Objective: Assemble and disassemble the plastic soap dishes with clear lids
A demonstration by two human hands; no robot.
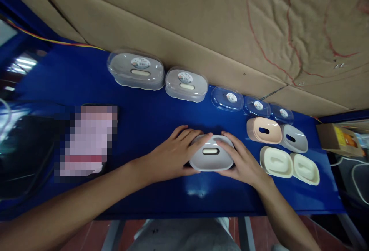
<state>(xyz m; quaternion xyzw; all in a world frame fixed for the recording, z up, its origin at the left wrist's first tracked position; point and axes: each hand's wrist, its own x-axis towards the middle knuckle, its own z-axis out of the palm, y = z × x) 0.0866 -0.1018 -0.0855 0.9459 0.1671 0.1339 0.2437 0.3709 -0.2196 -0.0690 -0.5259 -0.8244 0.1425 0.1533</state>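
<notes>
Gray dish [211, 161] sits on the blue table [144, 124], steadied from both sides: the left hand [175, 153] and right hand [243, 162] curl partly closed around its ends, likely keeping it level. Clear lids [227, 99] lie beyond; pale trays [276, 162], to the right, leave the dish unobstructed.

Your blue table [144, 116] bears two boxes [186, 92], three clear lids [223, 99], two slotted covers [273, 132], two cream trays [276, 162] and a blurred pink thing [89, 135].
</notes>
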